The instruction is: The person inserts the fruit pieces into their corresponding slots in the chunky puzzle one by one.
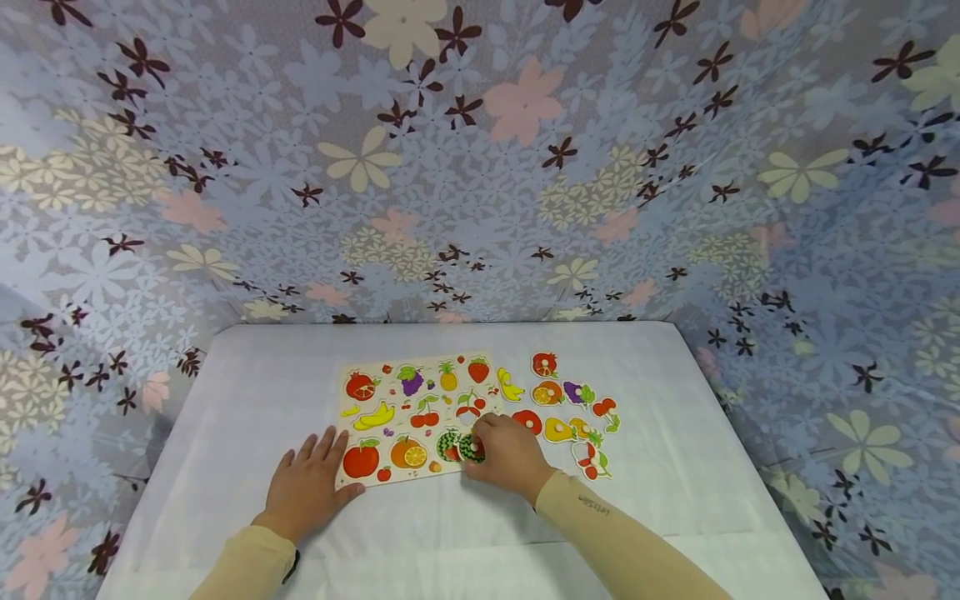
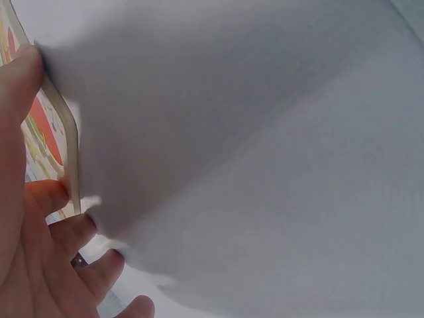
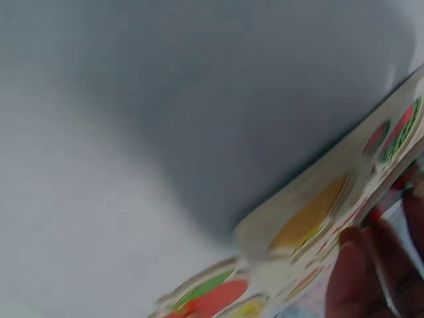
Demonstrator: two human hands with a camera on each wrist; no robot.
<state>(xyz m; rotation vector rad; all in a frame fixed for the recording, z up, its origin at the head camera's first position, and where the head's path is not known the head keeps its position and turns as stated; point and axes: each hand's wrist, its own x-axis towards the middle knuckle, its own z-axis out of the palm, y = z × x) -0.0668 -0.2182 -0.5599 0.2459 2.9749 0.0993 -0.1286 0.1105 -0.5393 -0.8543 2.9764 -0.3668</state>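
A flat fruit puzzle board (image 1: 402, 427) lies on the white-covered table. My left hand (image 1: 303, 487) rests at its left end, fingers and thumb touching the edge. In the left wrist view the thumb and fingertips (image 2: 48, 195) lie along the board's rim (image 2: 71, 136). Over the board's lower right part, my right hand (image 1: 513, 454) pinches a round watermelon piece (image 1: 471, 449) by its top. It overlaps the right side of the watermelon picture (image 1: 448, 444) on the board. In the right wrist view, the fingers (image 3: 354, 265) partly hide this piece.
Right of the board lie several loose fruit pieces: bananas (image 1: 511, 386), a pomegranate (image 1: 544, 364), an orange (image 1: 547, 392), grapes (image 1: 576, 393), cherries (image 1: 606, 410), a pear (image 1: 557, 430) and a red piece (image 1: 529, 422). A flowered cloth (image 1: 450, 208) surrounds the table (image 1: 255, 367).
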